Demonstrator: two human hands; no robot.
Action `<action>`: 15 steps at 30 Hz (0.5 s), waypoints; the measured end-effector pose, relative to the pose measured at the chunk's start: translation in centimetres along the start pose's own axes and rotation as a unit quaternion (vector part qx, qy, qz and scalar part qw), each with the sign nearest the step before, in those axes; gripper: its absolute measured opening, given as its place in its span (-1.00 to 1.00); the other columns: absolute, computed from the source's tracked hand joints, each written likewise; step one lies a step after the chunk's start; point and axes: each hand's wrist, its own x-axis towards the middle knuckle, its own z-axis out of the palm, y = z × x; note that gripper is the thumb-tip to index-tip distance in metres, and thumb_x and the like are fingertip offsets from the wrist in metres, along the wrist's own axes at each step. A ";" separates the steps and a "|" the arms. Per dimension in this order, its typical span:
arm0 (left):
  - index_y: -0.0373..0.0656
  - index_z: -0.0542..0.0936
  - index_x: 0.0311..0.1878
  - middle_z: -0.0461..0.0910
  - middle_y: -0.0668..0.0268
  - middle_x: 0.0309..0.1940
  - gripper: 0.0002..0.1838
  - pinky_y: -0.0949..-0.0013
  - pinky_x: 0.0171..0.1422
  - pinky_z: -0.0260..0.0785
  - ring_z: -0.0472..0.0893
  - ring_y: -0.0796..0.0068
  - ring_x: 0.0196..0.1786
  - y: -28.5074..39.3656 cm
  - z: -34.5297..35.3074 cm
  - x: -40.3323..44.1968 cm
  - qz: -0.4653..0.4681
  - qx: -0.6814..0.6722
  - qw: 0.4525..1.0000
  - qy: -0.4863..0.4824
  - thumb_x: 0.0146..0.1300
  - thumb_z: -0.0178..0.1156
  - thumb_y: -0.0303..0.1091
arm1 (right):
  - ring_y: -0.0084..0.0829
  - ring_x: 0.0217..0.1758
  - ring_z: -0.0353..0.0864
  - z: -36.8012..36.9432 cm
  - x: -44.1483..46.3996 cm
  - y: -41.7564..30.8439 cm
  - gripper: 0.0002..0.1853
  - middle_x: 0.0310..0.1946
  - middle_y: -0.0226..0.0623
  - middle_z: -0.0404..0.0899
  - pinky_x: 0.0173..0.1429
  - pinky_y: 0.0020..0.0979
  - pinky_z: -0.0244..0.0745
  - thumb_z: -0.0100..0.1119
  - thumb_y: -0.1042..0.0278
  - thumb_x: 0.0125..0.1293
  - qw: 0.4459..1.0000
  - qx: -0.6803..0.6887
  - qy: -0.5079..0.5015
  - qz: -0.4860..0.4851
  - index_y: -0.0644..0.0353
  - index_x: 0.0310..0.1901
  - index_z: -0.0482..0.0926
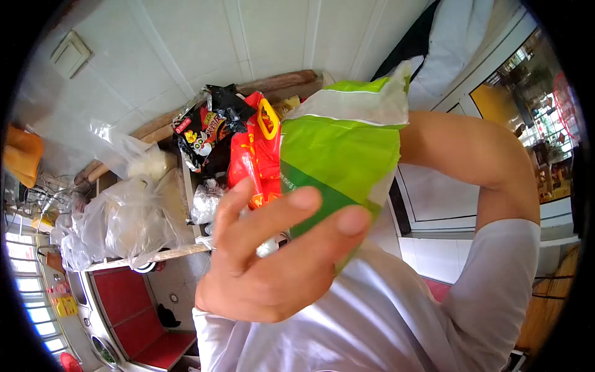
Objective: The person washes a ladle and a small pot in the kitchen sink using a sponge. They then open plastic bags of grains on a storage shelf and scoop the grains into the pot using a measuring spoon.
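A crumpled green plastic bag (347, 149) with a whitish upper edge is held up in front of me. My right forearm reaches in from the right and ends behind this bag, so the right hand and its fingers are hidden. In front of the bag's lower part is my left hand (273, 266), fingers apart and nothing visible in them. Whether it touches the bag I cannot tell. Just beyond lie a red packet (257, 149) with a yellow oval and a black packet (207, 133) with a cartoon figure.
Clear plastic bags with pale contents (139, 214) sit on a shelf against the tiled wall. A crinkled silvery wrapper (209, 201) lies beside them. At the lower left are red cabinet panels (121, 291), with a barred window further left. A wall switch (70, 54) is upper left; a door frame stands right.
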 end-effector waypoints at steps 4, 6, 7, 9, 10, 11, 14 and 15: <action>0.11 0.60 -0.47 0.55 0.60 -0.02 -0.77 0.09 0.10 0.33 0.51 0.35 0.01 -0.2 0.4 -0.4 -0.066 -0.012 0.997 0.040 -0.27 0.35 -0.44 | -0.10 -0.19 0.60 -0.2 0.4 0.7 -0.79 -0.26 -0.03 0.61 -0.14 -0.19 0.49 0.02 0.38 0.12 1.000 0.005 0.007 -0.006 0.25 -0.29 0.61; 0.08 0.54 -0.53 0.58 0.62 -0.03 -0.80 0.08 0.08 0.33 0.53 0.35 -0.03 -0.6 0.7 -0.3 -0.084 0.005 0.994 0.070 -0.29 0.32 -0.43 | -0.10 -0.19 0.61 0.1 0.6 1.0 -0.79 -0.26 -0.03 0.61 -0.14 -0.19 0.49 0.02 0.38 0.11 1.000 0.005 0.006 -0.014 0.26 -0.29 0.61; 0.09 0.52 -0.56 0.59 0.61 -0.05 -0.80 0.09 0.07 0.33 0.54 0.34 -0.05 -0.8 1.3 -0.1 -0.089 0.028 0.989 0.116 -0.32 0.32 -0.42 | -0.10 -0.19 0.61 0.2 0.6 1.1 -0.79 -0.27 -0.03 0.61 -0.14 -0.19 0.49 0.02 0.39 0.11 1.000 0.005 0.008 -0.021 0.26 -0.29 0.61; 0.10 0.47 -0.60 0.62 0.58 -0.10 -0.78 0.10 0.06 0.33 0.55 0.32 -0.10 -1.2 2.7 0.2 -0.105 0.072 0.970 0.207 -0.38 0.30 -0.39 | -0.10 -0.19 0.61 0.5 0.2 1.5 -0.79 -0.27 -0.03 0.61 -0.14 -0.19 0.49 0.03 0.39 0.11 0.999 0.002 0.015 -0.041 0.26 -0.30 0.62; 0.10 0.46 -0.60 0.63 0.54 -0.14 -0.78 0.12 0.04 0.33 0.56 0.31 -0.13 -1.8 1.7 0.2 -0.068 0.061 0.983 0.158 -0.38 0.31 -0.37 | -0.10 -0.19 0.61 0.9 -0.3 1.7 -0.79 -0.27 -0.03 0.61 -0.14 -0.19 0.49 0.03 0.39 0.11 0.998 -0.006 0.022 -0.059 0.26 -0.30 0.62; 0.09 0.46 -0.60 0.64 0.52 -0.16 -0.78 0.13 0.03 0.33 0.56 0.31 -0.14 -2.3 1.3 0.1 -0.052 0.056 0.988 0.132 -0.39 0.32 -0.36 | -0.10 -0.19 0.61 1.3 -0.8 1.7 -0.79 -0.27 -0.03 0.61 -0.14 -0.19 0.50 0.03 0.39 0.11 0.996 -0.015 0.027 -0.083 0.26 -0.30 0.62; 0.09 0.53 -0.50 0.58 0.16 -0.14 -0.69 0.06 0.01 0.39 0.55 0.12 -0.09 -3.3 0.3 0.0 -0.019 0.049 0.997 0.061 -0.42 0.39 -0.23 | -0.10 -0.19 0.61 4.3 -2.3 1.5 -0.79 -0.27 -0.03 0.61 -0.14 -0.19 0.50 0.04 0.39 0.10 0.983 -0.050 0.043 -0.171 0.27 -0.31 0.62; 0.09 0.56 -0.46 0.56 0.05 -0.12 -0.66 0.03 0.00 0.42 0.54 0.06 -0.06 -3.5 0.1 0.1 -0.014 0.049 0.998 0.044 -0.44 0.42 -0.19 | -0.10 -0.19 0.61 5.9 -2.8 1.2 -0.80 -0.27 -0.03 0.61 -0.14 -0.19 0.50 0.04 0.39 0.10 0.976 -0.068 0.048 -0.203 0.27 -0.31 0.62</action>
